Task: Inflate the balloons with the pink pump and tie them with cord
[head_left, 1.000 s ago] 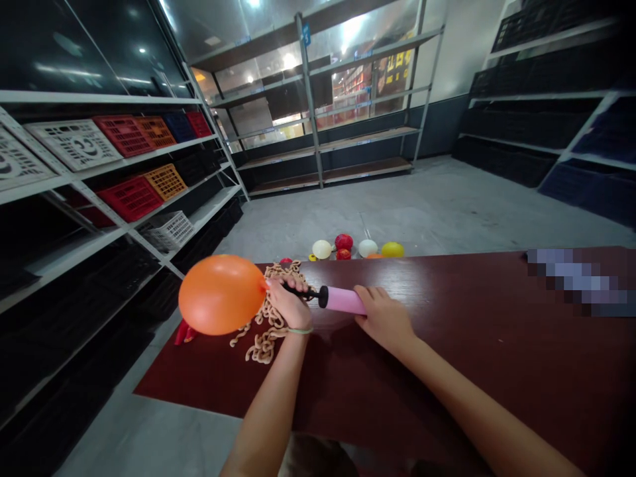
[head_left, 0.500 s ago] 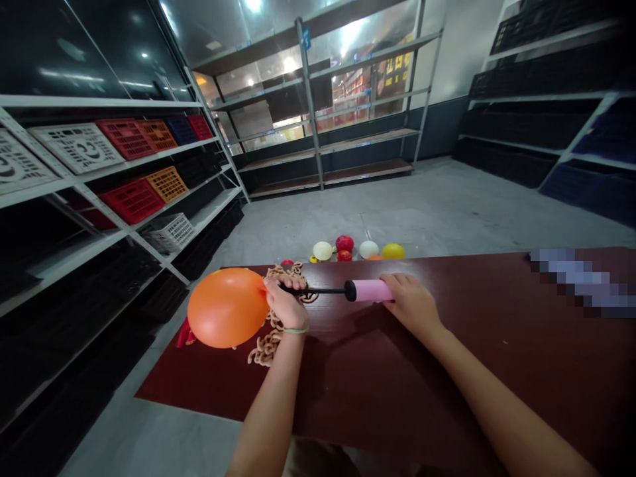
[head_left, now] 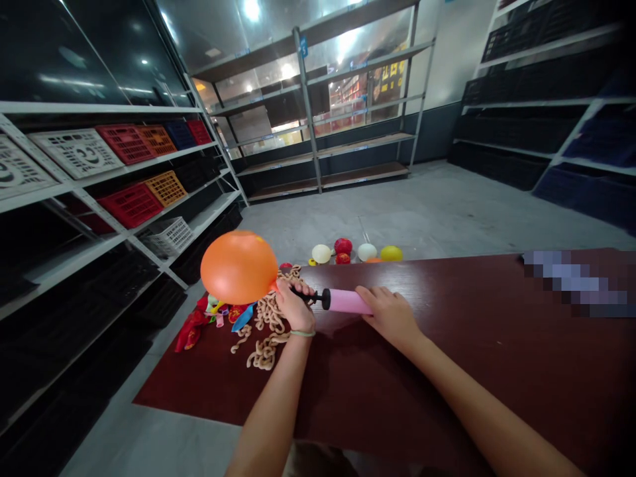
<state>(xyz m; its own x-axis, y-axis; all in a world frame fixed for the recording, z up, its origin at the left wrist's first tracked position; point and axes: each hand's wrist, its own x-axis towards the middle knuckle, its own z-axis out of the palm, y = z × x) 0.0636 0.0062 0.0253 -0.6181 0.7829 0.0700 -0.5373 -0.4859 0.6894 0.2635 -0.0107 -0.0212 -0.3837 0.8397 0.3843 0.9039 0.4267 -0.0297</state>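
An inflated orange balloon [head_left: 238, 268] is above the left part of the table, its neck pinched by my left hand [head_left: 295, 306]. The same hand is closed round the black end of a balloon pump [head_left: 342, 301], where the balloon's neck meets it; the nozzle is hidden by my fingers. My right hand [head_left: 392, 317] wraps the far end of the pump's pink barrel. Only a short stretch of black rod shows between barrel and left hand. Beneath the balloon lie beige twisted strands [head_left: 268, 318], a flat blue balloon [head_left: 244, 318] and crumpled red balloons [head_left: 190, 330].
The dark red table [head_left: 422, 397] spans the front. Beyond its far edge are several round balloons, among them a yellow one [head_left: 391, 253] and a white one [head_left: 367, 252]. Shelves with crates [head_left: 132, 204] stand left. A blurred item [head_left: 571, 271] lies at the table's right.
The pump's rod has slid into the barrel as my right hand moved left towards my left hand. The orange balloon has risen and shifted right, uncovering the flat balloons below it.
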